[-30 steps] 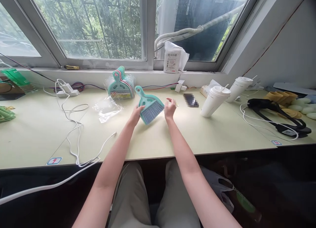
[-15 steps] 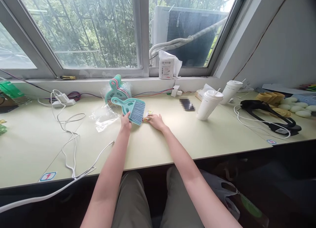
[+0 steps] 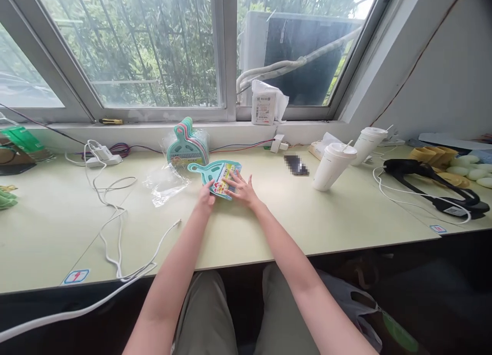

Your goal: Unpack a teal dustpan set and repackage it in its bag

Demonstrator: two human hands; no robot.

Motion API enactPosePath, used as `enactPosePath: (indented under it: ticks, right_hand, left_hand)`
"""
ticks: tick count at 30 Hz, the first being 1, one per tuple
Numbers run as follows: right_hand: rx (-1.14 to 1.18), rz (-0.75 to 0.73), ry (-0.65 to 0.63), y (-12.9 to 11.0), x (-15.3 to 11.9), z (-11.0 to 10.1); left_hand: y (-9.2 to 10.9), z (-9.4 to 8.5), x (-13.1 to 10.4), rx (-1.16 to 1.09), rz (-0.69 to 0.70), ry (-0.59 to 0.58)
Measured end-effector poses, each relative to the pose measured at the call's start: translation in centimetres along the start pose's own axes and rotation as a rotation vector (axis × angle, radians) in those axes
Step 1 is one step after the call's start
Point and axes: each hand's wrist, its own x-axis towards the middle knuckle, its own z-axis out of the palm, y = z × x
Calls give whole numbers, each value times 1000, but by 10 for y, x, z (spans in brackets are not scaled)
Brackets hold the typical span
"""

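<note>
From the head camera I am looking down at a pale green desk (image 3: 269, 227) under a window, and both of my hands are working on a small teal brush (image 3: 213, 173) lying flat near the desk's middle, its handle pointing left. My left hand (image 3: 206, 197) is pinching the brush's near edge, fingers closed on it. My right hand (image 3: 241, 189) is lying open, fingers spread, pressing down on a colourful printed card (image 3: 222, 179) that is sitting on the brush; the card is showing red, yellow and blue print, but I am finding the writing too small to read. Just behind the brush a stack of teal dustpans (image 3: 187, 144) in a clear wrapper is standing against the sill, with a yellow label strip at its base that I cannot read. An empty clear plastic bag (image 3: 164, 182) is lying just left of the brush. On the sill a white packet (image 3: 265, 102) is carrying a printed label, illegible from here. To the right two white lidded cups (image 3: 348, 156) with straws are standing, well apart from my hands, and white cables (image 3: 115, 211) are trailing across the left side.
</note>
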Motion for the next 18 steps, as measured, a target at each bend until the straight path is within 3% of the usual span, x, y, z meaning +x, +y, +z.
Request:
enactPosePath:
  ticks: [2,6,10,14,16,18]
  right_hand:
    - [29,20,-40,3,0,5]
    - [121,70,41,11,3,6]
    - [97,120,119,7,2,7]
    - [90,236,323,-1,0,7]
    - [243,369,470,-2,1,5]
    - [550,467,463,1,3,3]
  left_hand:
    - [0,0,-1,-24,20,11]
    - [-1,2,-4,28,87,-53]
    - [-3,3,-6,111,81,-37]
    - [-1,5,-7,90,83,-80]
    - [1,5,-9,90,79,-105]
    - [3,6,-11,108,75,-145]
